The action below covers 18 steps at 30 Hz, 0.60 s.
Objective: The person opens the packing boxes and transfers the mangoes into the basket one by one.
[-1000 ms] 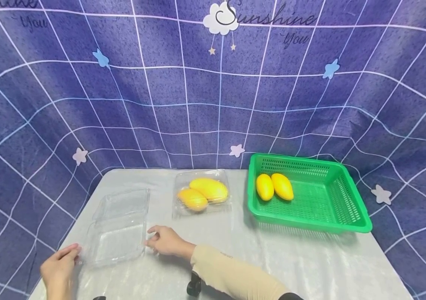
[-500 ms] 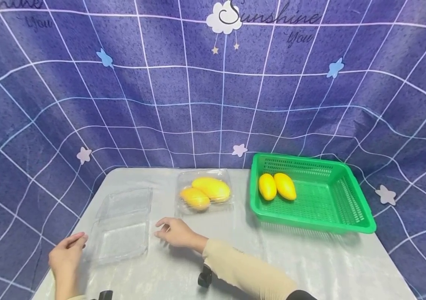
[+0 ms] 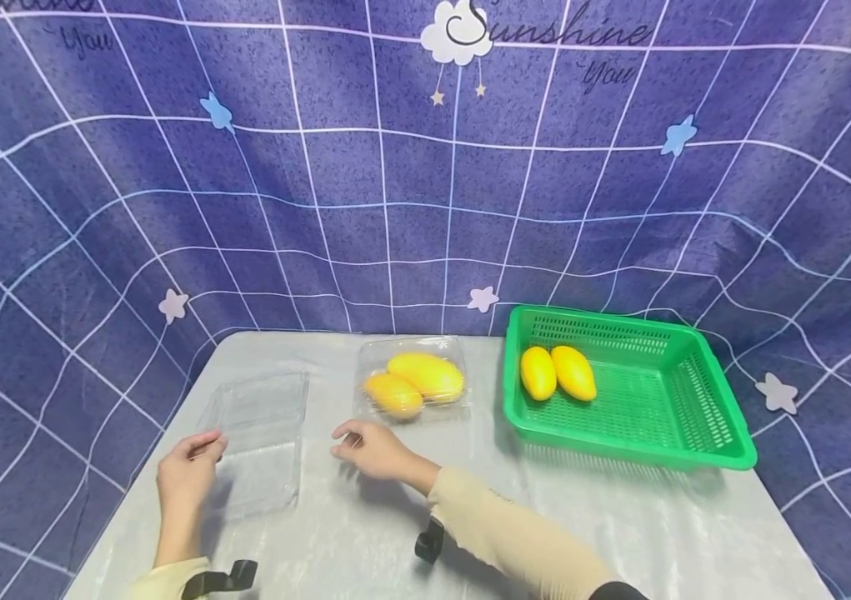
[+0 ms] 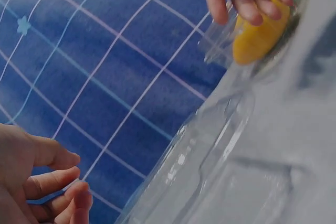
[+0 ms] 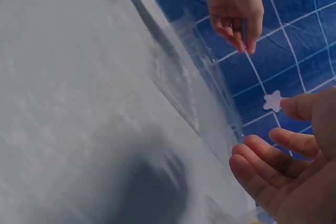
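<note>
In the head view a clear plastic clamshell box (image 3: 263, 477) lies unfolded on the left of the table, lid part toward the back. My left hand (image 3: 187, 473) hovers over its left side, fingers loosely bent with nothing in them; the left wrist view shows this hand (image 4: 47, 182) apart from the plastic. My right hand (image 3: 378, 451) is raised to the right of the box, holding nothing, its thumb and fingers spread apart in the right wrist view. Beyond it stands a second clear clamshell (image 3: 367, 417) with two yellow mangoes (image 3: 425, 377) inside.
A green slotted basket (image 3: 631, 446) stands at the back right, with two more mangoes (image 3: 573, 372) at its left end. The table (image 3: 605, 525) has a pale, shiny cover. A blue gridded curtain (image 3: 425, 233) hangs behind the table and along its sides.
Both hands have come away from the unfolded clamshell's sides. The left hand has moved right and up over the box; the right hand has drawn back to the right.
</note>
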{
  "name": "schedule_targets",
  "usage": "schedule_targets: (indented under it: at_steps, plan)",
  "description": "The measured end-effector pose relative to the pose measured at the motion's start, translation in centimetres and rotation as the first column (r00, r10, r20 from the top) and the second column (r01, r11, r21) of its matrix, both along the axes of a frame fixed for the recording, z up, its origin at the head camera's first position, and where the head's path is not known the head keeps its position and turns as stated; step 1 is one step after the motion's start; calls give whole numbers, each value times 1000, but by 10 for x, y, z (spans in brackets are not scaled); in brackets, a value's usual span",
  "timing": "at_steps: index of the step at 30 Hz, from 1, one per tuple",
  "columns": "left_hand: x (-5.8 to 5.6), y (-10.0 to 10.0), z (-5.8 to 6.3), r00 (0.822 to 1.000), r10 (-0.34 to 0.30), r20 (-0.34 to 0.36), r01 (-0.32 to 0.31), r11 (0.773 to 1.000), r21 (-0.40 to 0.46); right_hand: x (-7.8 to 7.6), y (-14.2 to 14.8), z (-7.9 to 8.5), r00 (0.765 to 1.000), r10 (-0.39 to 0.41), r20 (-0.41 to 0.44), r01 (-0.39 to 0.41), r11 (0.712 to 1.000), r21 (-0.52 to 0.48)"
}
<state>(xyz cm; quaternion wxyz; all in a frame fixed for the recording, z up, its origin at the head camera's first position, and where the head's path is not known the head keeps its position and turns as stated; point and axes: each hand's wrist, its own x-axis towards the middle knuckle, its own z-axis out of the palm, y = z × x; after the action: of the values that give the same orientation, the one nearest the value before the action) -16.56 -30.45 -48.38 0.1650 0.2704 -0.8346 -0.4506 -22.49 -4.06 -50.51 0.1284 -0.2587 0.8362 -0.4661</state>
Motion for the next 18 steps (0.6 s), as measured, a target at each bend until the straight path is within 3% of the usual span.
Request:
schedule_targets:
  at_steps: [18]
  plan:
    - [-25,51,15,991,-126,-38,128,991,31,-17,29,21,996,-85,-6,84,994,-64]
